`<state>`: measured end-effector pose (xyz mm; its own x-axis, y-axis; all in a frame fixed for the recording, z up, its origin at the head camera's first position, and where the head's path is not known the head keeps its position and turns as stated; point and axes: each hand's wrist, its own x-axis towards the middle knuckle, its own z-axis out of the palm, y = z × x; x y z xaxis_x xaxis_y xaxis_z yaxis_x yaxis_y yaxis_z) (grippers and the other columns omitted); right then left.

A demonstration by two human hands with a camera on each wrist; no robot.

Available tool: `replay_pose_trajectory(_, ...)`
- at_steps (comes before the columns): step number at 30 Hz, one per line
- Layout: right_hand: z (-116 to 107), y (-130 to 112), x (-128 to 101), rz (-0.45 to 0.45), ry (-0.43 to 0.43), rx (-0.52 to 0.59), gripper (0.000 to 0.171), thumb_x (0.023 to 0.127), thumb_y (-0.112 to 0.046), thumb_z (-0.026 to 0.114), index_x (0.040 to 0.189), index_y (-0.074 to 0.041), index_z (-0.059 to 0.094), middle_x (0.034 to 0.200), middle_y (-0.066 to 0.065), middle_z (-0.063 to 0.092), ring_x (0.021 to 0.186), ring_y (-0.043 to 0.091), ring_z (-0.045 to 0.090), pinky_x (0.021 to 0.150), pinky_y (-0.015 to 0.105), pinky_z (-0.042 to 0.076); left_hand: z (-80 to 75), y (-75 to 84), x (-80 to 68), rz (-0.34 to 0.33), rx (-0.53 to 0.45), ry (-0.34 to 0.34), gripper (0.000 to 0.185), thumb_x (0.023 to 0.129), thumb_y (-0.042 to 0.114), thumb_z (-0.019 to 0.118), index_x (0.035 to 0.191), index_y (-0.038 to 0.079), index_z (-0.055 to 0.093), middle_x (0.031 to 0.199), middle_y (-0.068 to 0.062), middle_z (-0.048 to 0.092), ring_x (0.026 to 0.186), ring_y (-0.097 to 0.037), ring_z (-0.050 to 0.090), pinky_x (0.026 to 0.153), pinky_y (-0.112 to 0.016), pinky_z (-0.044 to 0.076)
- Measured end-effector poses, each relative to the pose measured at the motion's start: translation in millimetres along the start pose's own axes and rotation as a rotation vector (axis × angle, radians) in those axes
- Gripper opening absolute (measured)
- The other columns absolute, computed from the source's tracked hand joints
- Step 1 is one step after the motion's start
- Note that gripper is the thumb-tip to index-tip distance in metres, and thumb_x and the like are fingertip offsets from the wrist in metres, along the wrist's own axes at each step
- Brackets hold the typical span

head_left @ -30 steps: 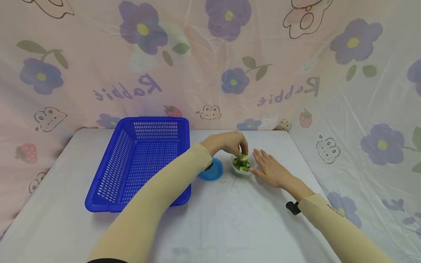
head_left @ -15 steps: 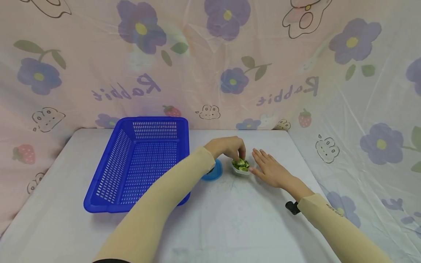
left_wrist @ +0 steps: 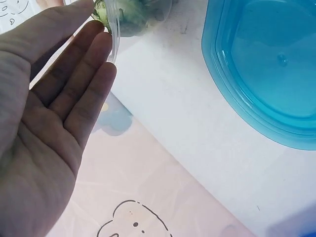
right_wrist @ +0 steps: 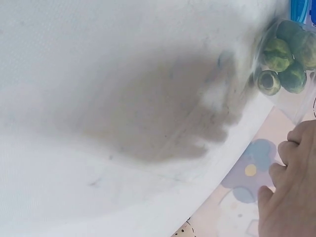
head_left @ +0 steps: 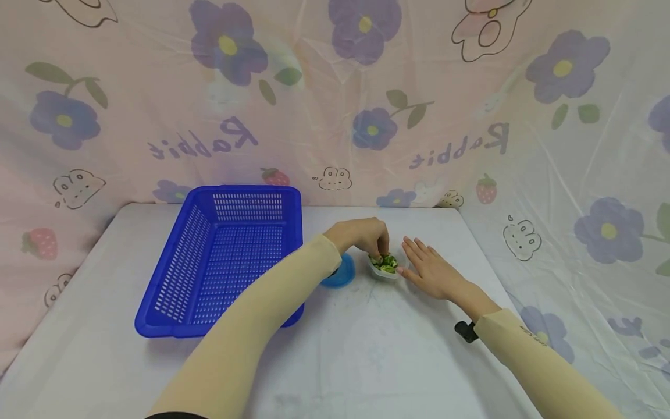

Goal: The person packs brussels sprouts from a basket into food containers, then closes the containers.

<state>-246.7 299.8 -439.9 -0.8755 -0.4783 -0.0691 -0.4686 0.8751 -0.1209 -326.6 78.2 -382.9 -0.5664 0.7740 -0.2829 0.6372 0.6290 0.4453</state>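
Observation:
A small clear plastic container (head_left: 384, 276) full of green Brussels sprouts (right_wrist: 292, 77) stands on the white table, right of centre. From above, my left hand (head_left: 363, 234) reaches over its far left side, fingers pointing down. In the left wrist view a Brussels sprout (left_wrist: 101, 13) shows between the thumb and index fingertip, at the rim; the fingertips are partly hidden. To the container's right, my right hand (head_left: 433, 276) lies with its fingers straight and spread, the thumb at the container's side.
A round blue lid (head_left: 344, 274) lies left of the container, partly under the left forearm. Further left stands a big blue slotted basket (head_left: 162, 330). A flower-print curtain (head_left: 324, 105) hangs behind the white table (head_left: 366, 355).
My left hand has lowered a Brussels sprout from just above the container down among the others, then stayed there. The right hand has not moved.

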Motion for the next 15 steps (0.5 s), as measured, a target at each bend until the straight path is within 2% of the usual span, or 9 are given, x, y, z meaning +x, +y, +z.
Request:
replay_pose_trajectory(8,-5,-2,0,0.003,-0.004,-0.030,0.075,0.098,-0.055,0.036,0.151,-0.005,0.016,0.157,0.014,0.015,0.143,0.037,0.011,0.112,0.057,0.012,-8.9,2.1,-8.2,0.000,0.030,0.017,0.024,0.084,0.019,0.073,0.107,0.015,0.070,0.095,0.008,0.064,0.089,-0.008,0.059,0.078,-0.024,0.049)
replay_pose_trajectory(15,-8,-5,0,0.025,0.021,-0.038,0.078,0.096,-0.053,0.043,0.150,-0.003,0.019,0.156,0.017,0.018,0.142,0.038,0.015,0.112,0.057,0.013,-24.8,1.7,-29.6,0.021,0.059,0.048,0.019,0.090,0.021,0.064,0.107,0.017,0.068,0.100,0.005,0.065,0.091,-0.008,0.060,0.079,-0.023,0.050)
